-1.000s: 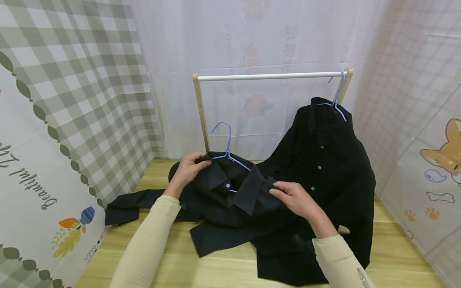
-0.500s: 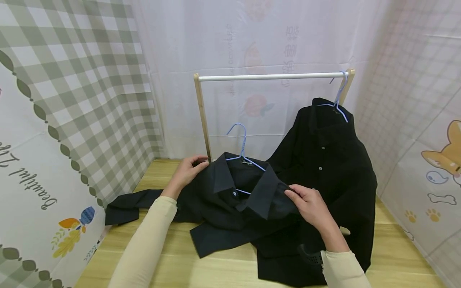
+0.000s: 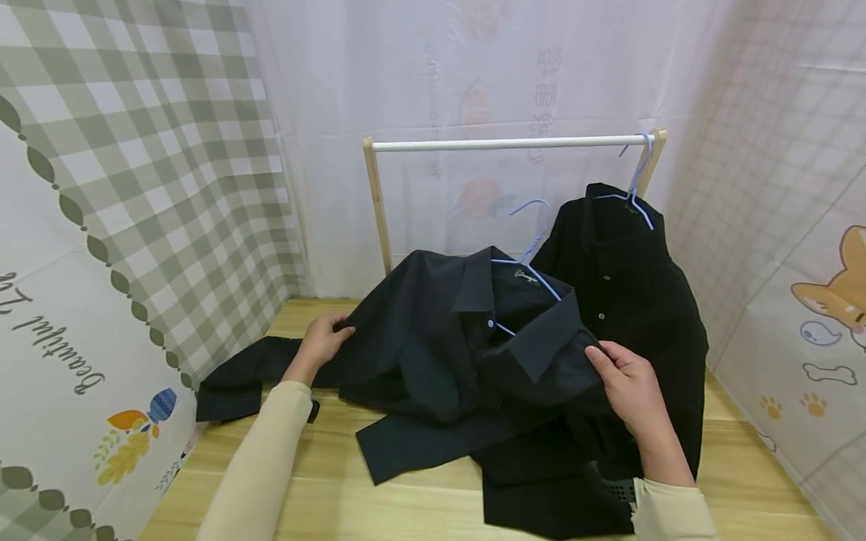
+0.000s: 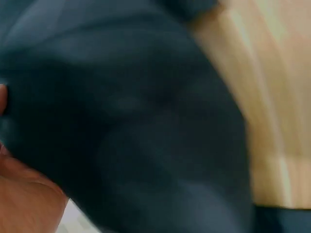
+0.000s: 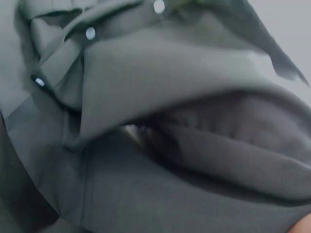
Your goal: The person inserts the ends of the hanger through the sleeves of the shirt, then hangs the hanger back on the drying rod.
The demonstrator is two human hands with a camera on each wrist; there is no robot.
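A black collared shirt [image 3: 419, 330] is partly lifted off the table on a blue hanger [image 3: 545, 285], its hook pointing up. My left hand [image 3: 318, 347] pinches the shirt's sleeve on the left. With thumb and fingers my right hand [image 3: 632, 383] pinches the shoulder on the right, beside the collar. In the left wrist view, blurred dark cloth [image 4: 170, 121] fills most of the picture, with part of the left hand [image 4: 29, 206] at the edge. The right wrist view has dark cloth [image 5: 170, 73] with white buttons; only a corner of the right hand [image 5: 302, 225] shows.
A rack with a white rod [image 3: 501, 144] and wooden posts stands at the back. A second black shirt [image 3: 649, 300] hangs at its right end on another blue hanger [image 3: 636, 180]. Patterned curtains [image 3: 169, 150] enclose the wooden table [image 3: 365, 503].
The shirt on its hanger has moved right and up, its hook now overlapping the hung shirt's edge. My right hand moved right with it; my left hand moved from near the collar down to the sleeve.
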